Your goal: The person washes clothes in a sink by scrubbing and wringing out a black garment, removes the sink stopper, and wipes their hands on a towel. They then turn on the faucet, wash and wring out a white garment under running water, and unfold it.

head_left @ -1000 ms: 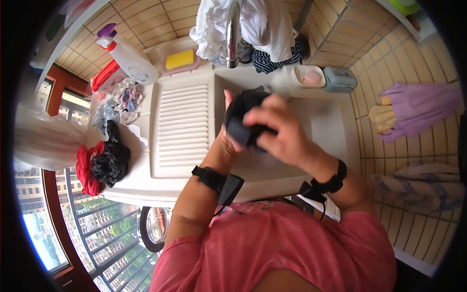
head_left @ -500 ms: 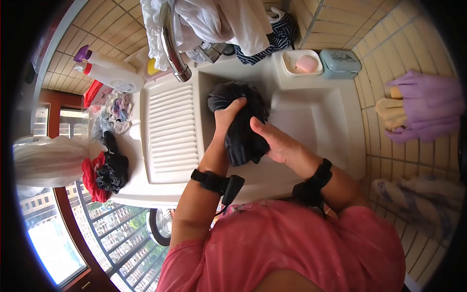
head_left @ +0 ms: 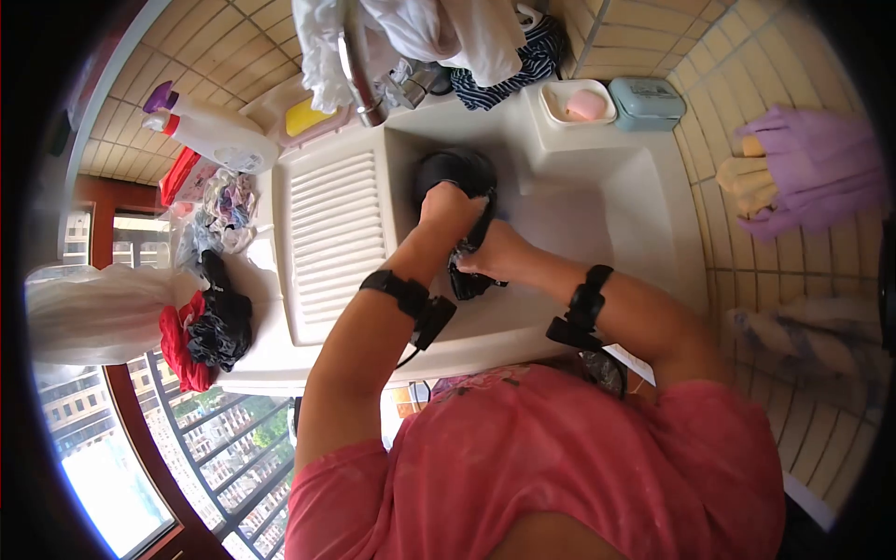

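Note:
A wet, dark black garment (head_left: 455, 168) is bunched up low in the basin of the white sink (head_left: 644, 196). My left hand (head_left: 452, 207) is closed over its middle, knuckles up. Just to the right and nearer to me, my right hand (head_left: 492, 250) grips the lower part, its fingers partly hidden by the cloth. The garment's near end hangs below my hands. What kind of garment it is cannot be made out. Cloudy water appears to lie in the basin around it.
A ribbed washboard (head_left: 336, 233) adjoins the basin on the left. The chrome faucet (head_left: 359, 84) hangs above its far end. Detergent bottles (head_left: 219, 140), black clothing (head_left: 221, 322) and red cloth (head_left: 184, 345) lie left. Pink soap (head_left: 586, 105) sits in a dish beside a blue-grey box (head_left: 648, 103).
Both hands have lowered the black garment deeper into the basin. My right hand, with its thumb spread before, has moved left and closed on the cloth. The view has shifted slightly.

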Action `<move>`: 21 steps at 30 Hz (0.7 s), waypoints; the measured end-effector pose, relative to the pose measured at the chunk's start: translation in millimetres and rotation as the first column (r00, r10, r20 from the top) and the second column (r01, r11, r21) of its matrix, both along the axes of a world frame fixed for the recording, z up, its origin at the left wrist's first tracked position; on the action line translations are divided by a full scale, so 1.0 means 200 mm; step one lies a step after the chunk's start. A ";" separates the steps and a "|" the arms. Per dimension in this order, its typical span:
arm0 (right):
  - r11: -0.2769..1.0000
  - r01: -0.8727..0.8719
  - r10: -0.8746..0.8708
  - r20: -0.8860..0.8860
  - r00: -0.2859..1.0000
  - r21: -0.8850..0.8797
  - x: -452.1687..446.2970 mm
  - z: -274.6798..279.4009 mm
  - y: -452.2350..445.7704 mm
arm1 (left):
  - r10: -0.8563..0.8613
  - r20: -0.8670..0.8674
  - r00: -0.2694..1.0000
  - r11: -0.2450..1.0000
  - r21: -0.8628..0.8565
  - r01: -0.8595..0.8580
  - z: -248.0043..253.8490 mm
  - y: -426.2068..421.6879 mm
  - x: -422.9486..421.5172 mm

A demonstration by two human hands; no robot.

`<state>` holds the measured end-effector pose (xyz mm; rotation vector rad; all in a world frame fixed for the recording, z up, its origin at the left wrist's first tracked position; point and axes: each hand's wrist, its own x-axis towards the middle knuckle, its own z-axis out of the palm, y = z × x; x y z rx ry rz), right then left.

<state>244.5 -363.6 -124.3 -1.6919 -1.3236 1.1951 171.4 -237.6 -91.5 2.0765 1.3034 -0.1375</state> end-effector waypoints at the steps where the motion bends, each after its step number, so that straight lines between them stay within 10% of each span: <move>1: 0.999 -0.030 0.032 0.150 0.988 -0.015 -0.02 0.01 0.01 | -0.163 -0.091 0.982 0.986 0.012 0.165 -0.03 0.04 0.00; 3: 0.999 -0.049 0.050 0.313 0.948 -0.011 -0.05 0.03 0.06 | -0.206 -0.122 0.971 0.978 -0.052 0.201 -0.05 0.11 0.01; 5: 0.960 0.281 -0.249 -0.437 0.864 0.010 -0.08 0.03 0.05 | -0.320 -0.043 0.946 0.947 -0.047 0.319 -0.07 0.17 -0.01; 6: 0.961 0.278 -0.247 -0.427 0.870 0.010 -0.06 0.13 0.03 | -0.318 -0.032 0.948 0.948 -0.047 0.316 0.01 0.19 -0.03; 8: 0.943 0.118 -0.326 -0.788 0.522 -0.311 0.03 0.47 0.00 | 0.186 0.232 0.955 0.667 -0.743 0.051 0.27 0.24 -0.09; 14: 0.983 0.152 -0.076 -0.987 -0.145 -0.098 0.02 0.62 0.14 | 0.644 0.312 0.699 0.092 -0.938 0.335 -0.17 0.38 -0.57; 21: 0.976 -0.035 -0.209 -0.870 -0.447 -0.216 -0.12 0.65 -0.03 | 0.906 0.423 0.022 0.319 -0.717 0.619 0.23 -0.18 -0.16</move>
